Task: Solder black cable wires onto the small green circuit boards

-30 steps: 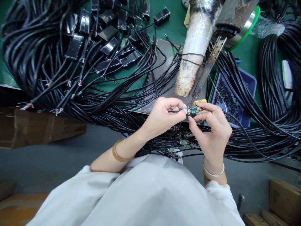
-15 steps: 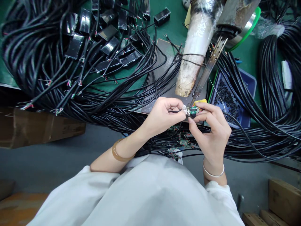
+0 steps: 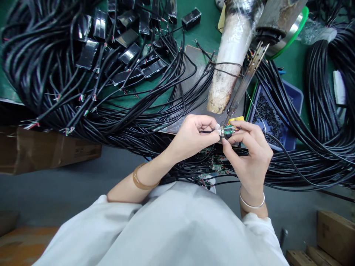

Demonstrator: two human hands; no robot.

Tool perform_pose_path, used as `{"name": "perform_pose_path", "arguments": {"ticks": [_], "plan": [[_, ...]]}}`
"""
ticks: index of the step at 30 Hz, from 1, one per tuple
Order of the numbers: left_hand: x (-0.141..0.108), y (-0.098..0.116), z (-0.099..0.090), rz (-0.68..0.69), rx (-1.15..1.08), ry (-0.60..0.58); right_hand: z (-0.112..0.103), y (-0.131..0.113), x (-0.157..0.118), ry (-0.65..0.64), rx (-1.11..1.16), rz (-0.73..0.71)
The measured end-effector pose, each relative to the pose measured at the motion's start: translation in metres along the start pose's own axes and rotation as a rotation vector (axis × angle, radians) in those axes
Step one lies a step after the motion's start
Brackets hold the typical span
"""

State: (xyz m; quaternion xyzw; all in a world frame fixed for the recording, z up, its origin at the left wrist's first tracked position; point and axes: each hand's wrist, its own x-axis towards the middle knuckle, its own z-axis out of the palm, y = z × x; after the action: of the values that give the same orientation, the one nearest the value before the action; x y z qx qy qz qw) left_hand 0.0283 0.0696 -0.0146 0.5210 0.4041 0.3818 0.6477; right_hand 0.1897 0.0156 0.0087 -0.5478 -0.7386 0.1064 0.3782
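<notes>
Currently holding a small green circuit board [image 3: 228,130] just below the tip of a slanting soldering iron [image 3: 244,85], over the near edge of a grey plate [image 3: 198,61] on the green bench [image 3: 206,38]. Pinching a single black cable [image 3: 205,131] with thumb and fingers of the left hand [image 3: 194,133], close to the board's left end, with something white [image 3: 217,127] at the fingertips, too small to make out. Gripping the board's right end with the right hand [image 3: 249,146], thumb below and forefinger above, next to coloured wires [image 3: 236,128] and a yellow piece [image 3: 237,119]. Cannot tell about any contact between iron tip and board. Just left of the iron, also at a slant: a white plastic-wrapped tube [image 3: 229,62]. Flanked on both sides by thick cable bundles [image 3: 133,118], with shiny black blocks [image 3: 88,54] at upper left and a blue tray [image 3: 297,98] of small black pieces [image 3: 264,111] at right. Below the hands, among more cables: other circuit boards [image 3: 217,168]. Wearing a tan bangle [image 3: 135,179] on the left wrist, a silver one [image 3: 251,206] on the right.
</notes>
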Motion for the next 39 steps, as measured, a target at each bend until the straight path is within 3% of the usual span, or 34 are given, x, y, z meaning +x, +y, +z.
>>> {"name": "perform_pose_path", "arguments": {"ticks": [20,39], "plan": [[0.005,0.005,0.002,0.054,-0.011,0.06,0.002,0.002,0.002,0.037,-0.002,-0.02],[0.0,0.012,0.0,0.052,0.106,0.022,0.002,0.002,-0.003,0.035,-0.061,-0.052]]}}
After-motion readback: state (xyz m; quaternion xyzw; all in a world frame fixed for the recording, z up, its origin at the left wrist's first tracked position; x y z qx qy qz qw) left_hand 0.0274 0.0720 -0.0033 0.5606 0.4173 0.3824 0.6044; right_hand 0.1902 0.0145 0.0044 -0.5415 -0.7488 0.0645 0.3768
